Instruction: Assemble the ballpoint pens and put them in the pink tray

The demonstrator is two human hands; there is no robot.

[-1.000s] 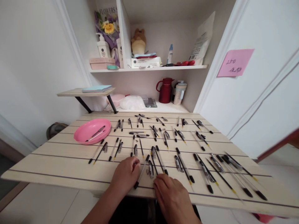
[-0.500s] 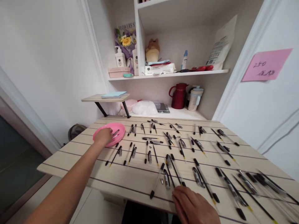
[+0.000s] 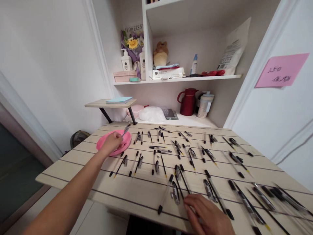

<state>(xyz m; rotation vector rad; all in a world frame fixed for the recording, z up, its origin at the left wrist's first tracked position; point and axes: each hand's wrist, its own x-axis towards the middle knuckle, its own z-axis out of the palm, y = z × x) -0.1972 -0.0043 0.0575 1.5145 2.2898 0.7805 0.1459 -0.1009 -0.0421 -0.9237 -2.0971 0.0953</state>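
My left hand (image 3: 112, 142) is over the pink plate (image 3: 99, 141) at the left of the table, its fingers pinched on a pen (image 3: 126, 130) that sticks up past the plate's far rim. The hand covers much of the plate's inside. At the front edge of the table, my right hand (image 3: 207, 215) rests with fingers loosely bent and the thumb apart, holding nothing I can see. Just beyond its fingertips lie a black refill (image 3: 179, 186), a clear barrel with black ends (image 3: 165, 195), a pen cap (image 3: 175, 193) and a small metal tip (image 3: 171, 195).
Several groups of taken-apart pens, such as a barrel (image 3: 154, 162) and a refill (image 3: 163, 165), spread across the striped table (image 3: 102, 182). A small raised stand (image 3: 95, 103) is at the back left. Behind are a red jug (image 3: 187, 102) and a tumbler (image 3: 204, 105).
My left hand has lifted a pen from the plate and shifted slightly right. My right hand's fingers have loosened and moved a little away from the pen parts. The view has shifted slightly.
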